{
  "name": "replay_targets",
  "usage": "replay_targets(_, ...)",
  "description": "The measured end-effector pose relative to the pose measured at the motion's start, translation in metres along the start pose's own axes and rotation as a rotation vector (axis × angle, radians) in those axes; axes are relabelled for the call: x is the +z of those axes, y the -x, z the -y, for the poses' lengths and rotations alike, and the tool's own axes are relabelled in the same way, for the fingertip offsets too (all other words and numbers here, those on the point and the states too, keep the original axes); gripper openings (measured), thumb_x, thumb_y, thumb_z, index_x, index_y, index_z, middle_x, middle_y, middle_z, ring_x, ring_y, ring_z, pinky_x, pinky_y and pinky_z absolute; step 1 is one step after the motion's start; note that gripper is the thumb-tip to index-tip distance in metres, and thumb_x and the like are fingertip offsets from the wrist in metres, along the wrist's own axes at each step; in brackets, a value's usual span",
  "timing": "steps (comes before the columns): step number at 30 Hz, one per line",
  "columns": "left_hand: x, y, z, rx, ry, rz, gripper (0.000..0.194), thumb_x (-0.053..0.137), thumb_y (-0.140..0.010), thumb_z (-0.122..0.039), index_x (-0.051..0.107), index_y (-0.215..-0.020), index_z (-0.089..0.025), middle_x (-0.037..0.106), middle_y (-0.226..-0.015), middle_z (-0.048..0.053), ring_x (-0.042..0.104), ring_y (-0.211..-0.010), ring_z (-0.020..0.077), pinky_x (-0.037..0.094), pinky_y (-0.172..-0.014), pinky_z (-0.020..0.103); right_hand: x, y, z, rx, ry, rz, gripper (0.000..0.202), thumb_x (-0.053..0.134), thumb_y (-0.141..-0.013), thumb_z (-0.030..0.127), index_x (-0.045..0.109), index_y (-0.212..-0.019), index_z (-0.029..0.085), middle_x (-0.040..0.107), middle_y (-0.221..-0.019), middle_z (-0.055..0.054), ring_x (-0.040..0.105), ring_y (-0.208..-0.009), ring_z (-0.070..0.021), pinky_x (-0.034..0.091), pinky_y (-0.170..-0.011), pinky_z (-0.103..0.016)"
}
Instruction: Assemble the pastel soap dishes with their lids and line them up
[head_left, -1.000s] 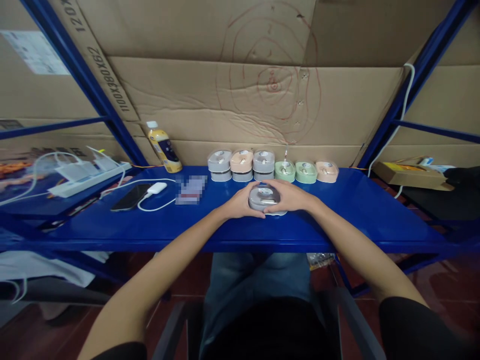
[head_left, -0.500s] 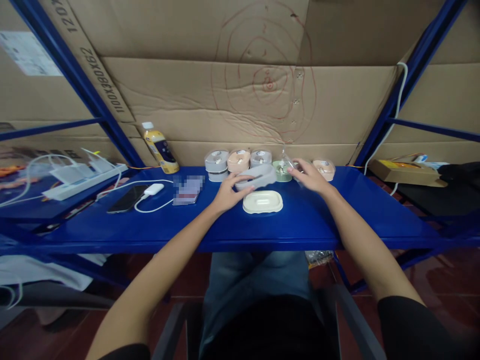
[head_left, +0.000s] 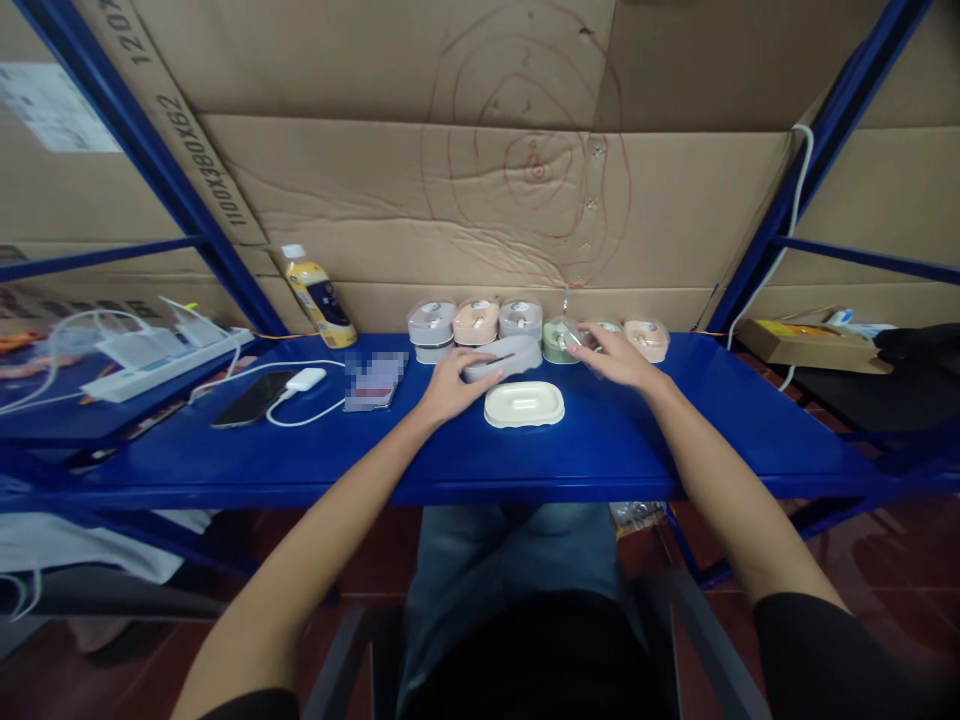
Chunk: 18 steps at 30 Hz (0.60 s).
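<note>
My left hand (head_left: 455, 388) grips a grey oval plastic piece (head_left: 504, 360) with a slot-like opening, thumb at its near side and fingers at its far side. In front of it a cream oval plastic piece (head_left: 524, 404) lies flat on the blue shelf (head_left: 600, 445). My right hand (head_left: 616, 356) has its fingers closed on a clear plastic cover (head_left: 589, 346), partly hidden by the fingers. Behind that cover stands a green oval box (head_left: 557, 342). A peach box (head_left: 646, 340) is just right of my right hand.
Along the cardboard backing (head_left: 337, 200) stand more lidded boxes, among them a peach one (head_left: 475, 324) and a grey one (head_left: 520, 320). To the left are a yellow drink bottle (head_left: 321, 298), a phone (head_left: 253, 400), a white charger (head_left: 306, 379) with cable, and a power strip (head_left: 165, 366).
The grey piece in my left hand has come down slightly and to the left. The clear cover in my right hand has tipped lower, with the hand slightly left and down.
</note>
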<state>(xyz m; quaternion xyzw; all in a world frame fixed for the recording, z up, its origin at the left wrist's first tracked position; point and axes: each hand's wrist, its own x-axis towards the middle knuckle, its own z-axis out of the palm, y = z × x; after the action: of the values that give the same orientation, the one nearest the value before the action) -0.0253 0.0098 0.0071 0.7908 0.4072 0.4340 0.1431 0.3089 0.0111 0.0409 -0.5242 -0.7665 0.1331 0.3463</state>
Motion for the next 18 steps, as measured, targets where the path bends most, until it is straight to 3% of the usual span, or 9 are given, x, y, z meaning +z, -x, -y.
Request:
replay_targets(5,0.007,0.006,-0.003,0.115,0.049,0.297,0.056,0.081,-0.085,-0.063,0.08,-0.13,-0.029,0.069,-0.135,0.011,0.065,-0.132,0.0361,0.048,-0.121,0.054,0.005,0.004,0.008,-0.107,-0.068,0.025,0.078,0.075,-0.089,0.065,0.058,-0.152,0.022,0.073,-0.132,-0.016,0.071,-0.116,-0.0356,0.058,-0.103,-0.057)
replay_targets(9,0.011,0.008,0.0,0.144,0.022,0.386,0.069,0.091,-0.075,-0.061,0.076,-0.133,-0.028,0.068,-0.138,0.011,0.065,-0.133,0.0376,0.047,-0.122,0.055,0.009,0.007,0.017,-0.2,-0.049,0.058,0.082,0.082,-0.083,0.06,0.059,-0.152,0.022,0.073,-0.134,-0.016,0.069,-0.119,-0.0363,0.056,-0.107,-0.058)
replay_targets(11,0.014,0.008,0.002,0.103,0.02,0.383,0.091,0.095,-0.069,-0.06,0.065,-0.147,-0.026,0.065,-0.147,0.014,0.062,-0.138,0.0408,0.046,-0.123,0.058,0.014,0.008,0.023,-0.294,-0.039,0.113,0.084,0.087,-0.079,0.059,0.062,-0.151,0.024,0.072,-0.137,-0.015,0.069,-0.121,-0.036,0.055,-0.11,-0.057)
replay_targets(14,0.02,0.009,0.005,-0.003,0.104,0.376,0.132,0.101,-0.06,-0.059,0.034,-0.168,-0.022,0.058,-0.157,0.022,0.056,-0.147,0.0454,0.043,-0.123,0.063,0.027,0.01,0.034,-0.412,-0.016,0.205,0.088,0.091,-0.074,0.062,0.064,-0.151,0.028,0.07,-0.139,-0.013,0.067,-0.127,-0.0367,0.053,-0.113,-0.057)
replay_targets(18,0.027,0.011,0.005,-0.054,0.238,0.415,0.152,0.103,-0.057,-0.056,0.01,-0.173,-0.02,0.056,-0.16,0.027,0.053,-0.151,0.046,0.038,-0.126,0.064,0.044,0.014,0.044,-0.414,0.048,0.289,0.095,0.092,-0.073,0.065,0.062,-0.155,0.028,0.067,-0.137,-0.014,0.067,-0.126,-0.0384,0.053,-0.111,-0.059)
